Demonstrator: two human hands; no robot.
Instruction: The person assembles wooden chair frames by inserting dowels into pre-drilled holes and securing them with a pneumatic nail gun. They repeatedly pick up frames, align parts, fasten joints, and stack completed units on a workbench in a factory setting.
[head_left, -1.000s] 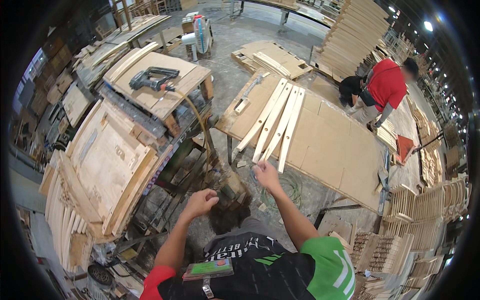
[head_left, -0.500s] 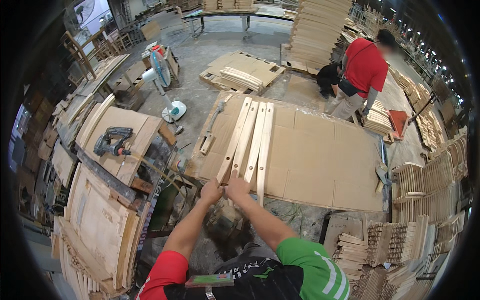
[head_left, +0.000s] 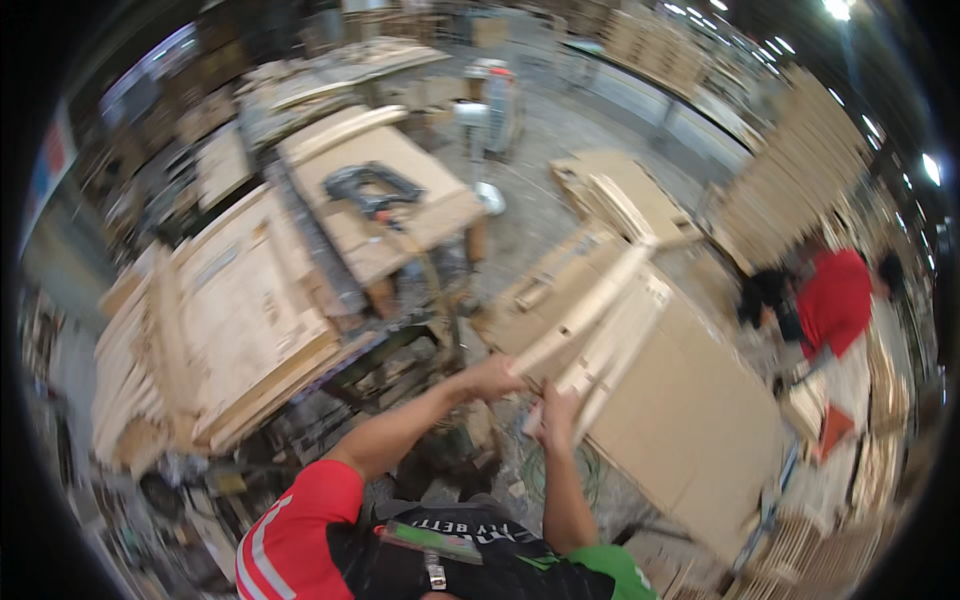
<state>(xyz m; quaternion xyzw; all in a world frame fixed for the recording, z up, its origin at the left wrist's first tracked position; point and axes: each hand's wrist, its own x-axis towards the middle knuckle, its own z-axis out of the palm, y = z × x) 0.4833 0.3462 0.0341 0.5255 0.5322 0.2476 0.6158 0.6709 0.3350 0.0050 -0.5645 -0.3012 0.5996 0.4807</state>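
Observation:
My left hand (head_left: 492, 378) is closed round the near end of a long pale wooden slat (head_left: 590, 305) with holes near its end. This slat slants away over the cardboard, set apart from the others. My right hand (head_left: 558, 415) is closed at the near end of the other wooden slats (head_left: 625, 335), which lie close together. Its fingertips are blurred, and how many slats it grips cannot be made out. A flat cardboard sheet (head_left: 685, 390) covers the table under the slats.
To the left, a black nail gun (head_left: 370, 190) with a hose lies on a board-topped bench (head_left: 430, 215). Stacked wooden panels (head_left: 240, 310) stand nearer. A fan (head_left: 475, 120) is beyond. A co-worker in a red shirt (head_left: 835, 300) bends at the right, beside piled wood (head_left: 800, 405).
The view has swung left. My left hand has moved leftward with one slat, opening a gap from the others. The co-worker has bent down.

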